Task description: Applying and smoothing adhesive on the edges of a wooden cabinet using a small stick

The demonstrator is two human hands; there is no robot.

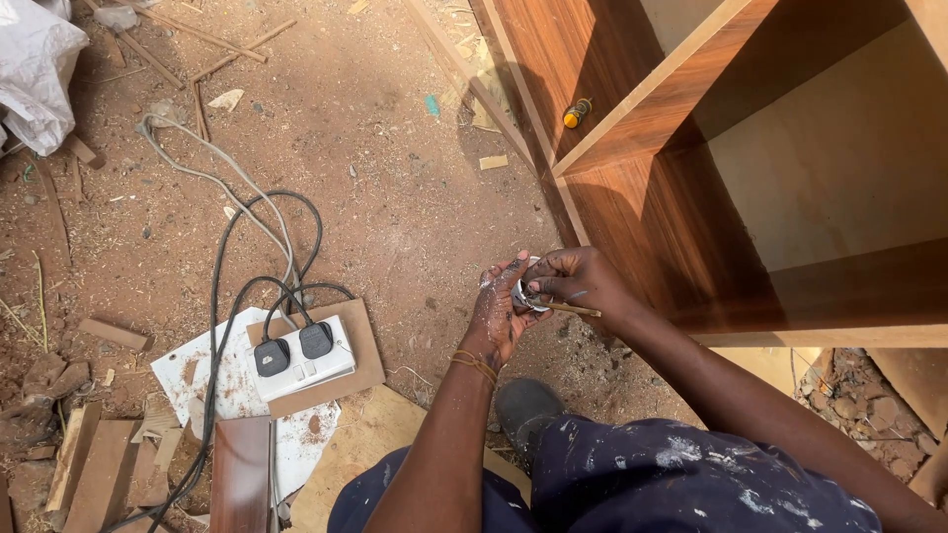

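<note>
My left hand (pixel 497 314) cups a small white container (pixel 523 293), palm turned up, with white smears on the fingers. My right hand (pixel 576 279) pinches a thin wooden stick (pixel 575 310) whose tip rests at the container. Both hands meet above the dirt ground, just left of a brown wooden cabinet (pixel 652 197) lying open on its side. A thin band circles my left wrist.
A white double socket (pixel 301 363) with two black plugs and trailing cables lies on board scraps at the left. A small yellow-capped bottle (pixel 577 113) rests inside the cabinet. Wood offcuts, sticks and a white bag (pixel 35 74) litter the ground. My dark shoe (pixel 526 407) sits below the hands.
</note>
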